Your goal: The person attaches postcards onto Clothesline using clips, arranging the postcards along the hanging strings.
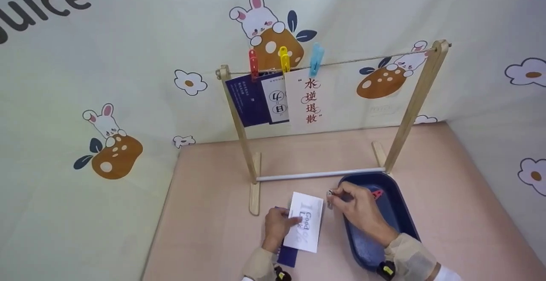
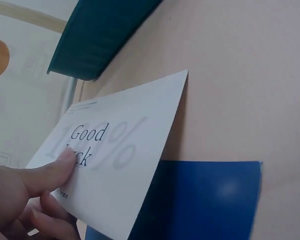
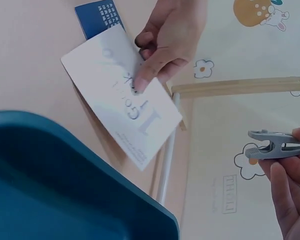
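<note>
The left hand (image 1: 277, 229) pinches a white rectangular paper card (image 1: 313, 236) lettered "Good Luck", thumb on its face, above a dark blue rectangular card (image 1: 287, 258) on the table (image 1: 204, 238). The right hand (image 1: 362, 210) pinches a small grey clothespin (image 3: 276, 149) at the near edge of the deep blue tray (image 1: 362, 247). Behind, a pale wooden frame (image 1: 416, 106) carries three pegged cards (image 1: 300, 106).

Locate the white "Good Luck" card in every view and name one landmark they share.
Head: the white "Good Luck" card is low, just right of center, in the left hand.
Left wrist: lower left of center, tilted, the thumb on its printed face.
Right wrist: upper left, its print upside down.
Shared landmark: the blue tray, lower right, top left and bottom left respectively.
</note>
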Motion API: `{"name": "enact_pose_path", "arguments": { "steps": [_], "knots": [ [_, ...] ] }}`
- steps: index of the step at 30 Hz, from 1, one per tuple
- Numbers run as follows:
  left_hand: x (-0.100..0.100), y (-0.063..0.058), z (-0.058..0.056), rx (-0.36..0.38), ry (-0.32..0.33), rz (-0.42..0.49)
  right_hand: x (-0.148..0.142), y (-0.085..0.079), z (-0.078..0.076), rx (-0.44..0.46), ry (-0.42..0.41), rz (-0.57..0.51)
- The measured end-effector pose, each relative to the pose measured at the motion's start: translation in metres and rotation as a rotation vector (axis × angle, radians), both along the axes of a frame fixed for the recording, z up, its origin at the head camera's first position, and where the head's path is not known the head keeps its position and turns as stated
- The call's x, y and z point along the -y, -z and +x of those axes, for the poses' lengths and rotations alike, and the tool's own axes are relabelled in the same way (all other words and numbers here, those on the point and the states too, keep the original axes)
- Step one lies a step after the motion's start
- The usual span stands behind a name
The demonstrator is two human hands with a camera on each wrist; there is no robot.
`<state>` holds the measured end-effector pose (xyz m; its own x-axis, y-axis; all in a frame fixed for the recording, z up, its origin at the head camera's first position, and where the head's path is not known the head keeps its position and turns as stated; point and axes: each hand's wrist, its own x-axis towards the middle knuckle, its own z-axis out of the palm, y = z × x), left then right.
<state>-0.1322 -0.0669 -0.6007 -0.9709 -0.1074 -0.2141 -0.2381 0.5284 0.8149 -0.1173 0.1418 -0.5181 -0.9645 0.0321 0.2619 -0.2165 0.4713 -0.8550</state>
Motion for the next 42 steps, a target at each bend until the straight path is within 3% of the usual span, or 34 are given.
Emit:
{"name": "enact_pose_path", "arguments": {
  "steps": [6,12,18,23,28,31,34,39,42],
  "knots": [
    [-0.002,-0.007,-0.001,-0.001,0.010,0.072,0.001,-0.007,-0.005,-0.034,-0.022,0.000],
    [-0.005,-0.016,-0.005,-0.050,0.023,0.083,0.005,-0.037,-0.001,-0.068,-0.059,-0.009],
    [-0.010,-0.032,-0.010,-0.038,0.020,0.133,0.000,-0.056,-0.005,-0.014,-0.105,-0.021],
    [-0.017,-0.048,-0.016,-0.028,0.030,0.176,-0.009,-0.060,-0.018,-0.006,-0.129,-0.011],
    [-0.020,-0.070,-0.026,-0.002,0.015,0.206,-0.022,-0.060,-0.035,-0.094,-0.217,0.043],
    [-0.021,-0.084,-0.031,0.005,0.003,0.209,-0.025,-0.071,-0.039,-0.165,-0.240,0.062],
    [-0.024,-0.096,-0.035,-0.017,0.013,0.218,-0.025,-0.088,-0.039,-0.200,-0.210,0.090],
    [-0.031,-0.113,-0.041,-0.054,0.032,0.231,-0.027,-0.119,-0.042,-0.200,-0.233,0.043],
    [-0.034,-0.124,-0.044,-0.066,0.033,0.223,-0.033,-0.125,-0.052,-0.185,-0.250,0.005]
  ]
}}
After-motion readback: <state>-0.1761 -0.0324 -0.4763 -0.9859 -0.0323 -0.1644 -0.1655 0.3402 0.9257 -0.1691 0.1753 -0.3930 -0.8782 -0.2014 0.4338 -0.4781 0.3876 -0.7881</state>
